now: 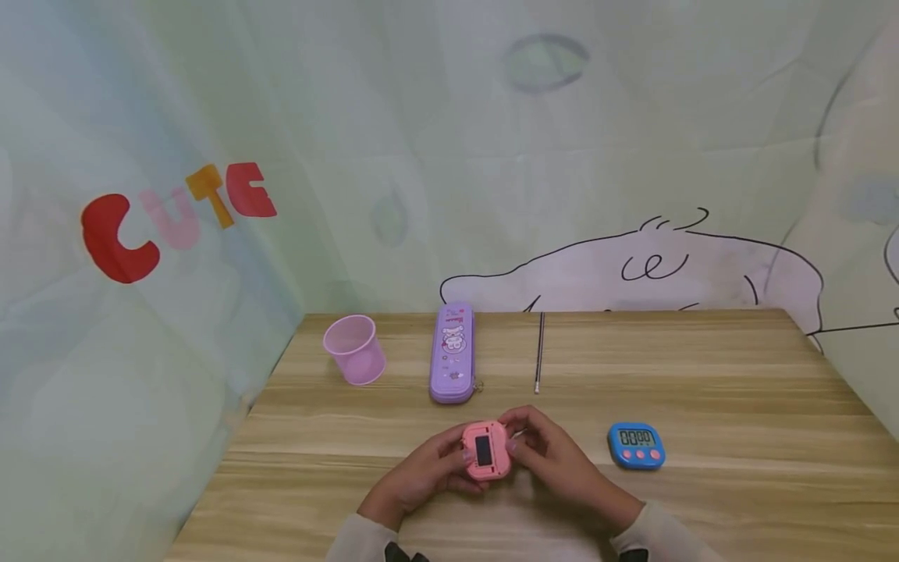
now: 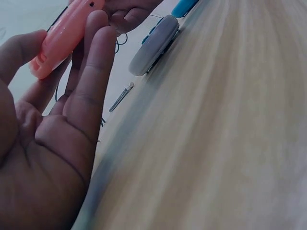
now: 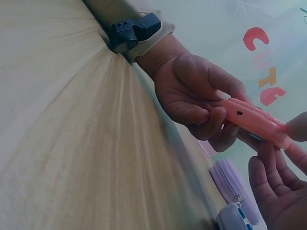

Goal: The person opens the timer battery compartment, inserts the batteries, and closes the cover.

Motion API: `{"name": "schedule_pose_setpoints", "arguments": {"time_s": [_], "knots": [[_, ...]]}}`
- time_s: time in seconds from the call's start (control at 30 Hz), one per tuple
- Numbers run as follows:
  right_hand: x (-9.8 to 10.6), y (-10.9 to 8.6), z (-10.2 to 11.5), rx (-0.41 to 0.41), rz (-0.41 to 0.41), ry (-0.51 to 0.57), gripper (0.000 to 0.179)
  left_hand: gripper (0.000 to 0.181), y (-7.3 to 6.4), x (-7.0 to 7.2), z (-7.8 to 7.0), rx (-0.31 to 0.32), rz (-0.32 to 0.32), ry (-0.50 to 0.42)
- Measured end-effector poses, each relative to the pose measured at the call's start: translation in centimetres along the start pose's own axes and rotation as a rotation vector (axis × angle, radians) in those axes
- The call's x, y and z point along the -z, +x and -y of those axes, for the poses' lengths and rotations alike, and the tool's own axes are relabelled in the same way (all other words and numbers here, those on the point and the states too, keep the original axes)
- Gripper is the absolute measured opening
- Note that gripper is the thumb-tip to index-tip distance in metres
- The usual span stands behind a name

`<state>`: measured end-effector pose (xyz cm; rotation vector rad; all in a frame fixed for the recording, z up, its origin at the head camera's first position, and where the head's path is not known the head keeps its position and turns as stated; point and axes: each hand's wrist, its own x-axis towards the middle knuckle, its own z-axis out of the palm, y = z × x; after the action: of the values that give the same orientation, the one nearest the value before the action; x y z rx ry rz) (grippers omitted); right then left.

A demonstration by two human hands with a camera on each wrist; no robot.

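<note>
Both hands hold a pink timer (image 1: 486,450) above the wooden table, its dark rectangle facing up. The left hand (image 1: 431,472) pinches one side of it, thumb on top and fingers below. At the other side, the right hand (image 1: 555,460) grips its edge between thumb and fingers. The right wrist view shows the timer (image 3: 256,122) edge-on, with a bit of blue on its underside. A whitish timer-like thing with blue buttons (image 2: 152,48) lies on the table in the left wrist view; the hands seem to hide it in the head view.
Right of the hands lies a blue timer (image 1: 636,446) with pink buttons. Farther back are a pink cup (image 1: 361,359), a purple pencil case (image 1: 453,367) and a dark pencil (image 1: 539,355). A printed curtain (image 1: 393,156) hangs behind the wooden table (image 1: 744,390).
</note>
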<state>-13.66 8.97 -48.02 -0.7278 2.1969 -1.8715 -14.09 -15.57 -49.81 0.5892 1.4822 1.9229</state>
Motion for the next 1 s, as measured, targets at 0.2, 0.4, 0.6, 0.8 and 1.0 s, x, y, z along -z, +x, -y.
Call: {"name": "schedule_pose_setpoints", "arguments": {"time_s": [0.2, 0.4, 0.6, 0.8, 1.0], "knots": [[0.22, 0.15, -0.20, -0.039, 0.027, 0.042, 0.031, 0.050, 0.01, -0.15, -0.14, 0.018, -0.006, -0.002], [0.41, 0.23, -0.08, -0.045, 0.041, 0.064, 0.033, 0.051, 0.08, -0.15, -0.13, 0.029, -0.010, -0.009], [0.36, 0.12, 0.19, -0.020, 0.035, 0.053, 0.033, 0.052, 0.04, -0.03, -0.11, 0.030, -0.011, -0.006], [0.22, 0.07, 0.29, -0.026, 0.013, 0.031, 0.033, 0.051, 0.15, 0.04, -0.12, 0.031, -0.019, 0.007], [-0.52, -0.12, -0.10, 0.021, -0.061, -0.096, 0.035, 0.054, 0.25, -0.01, 0.09, 0.024, -0.086, 0.014]]}}
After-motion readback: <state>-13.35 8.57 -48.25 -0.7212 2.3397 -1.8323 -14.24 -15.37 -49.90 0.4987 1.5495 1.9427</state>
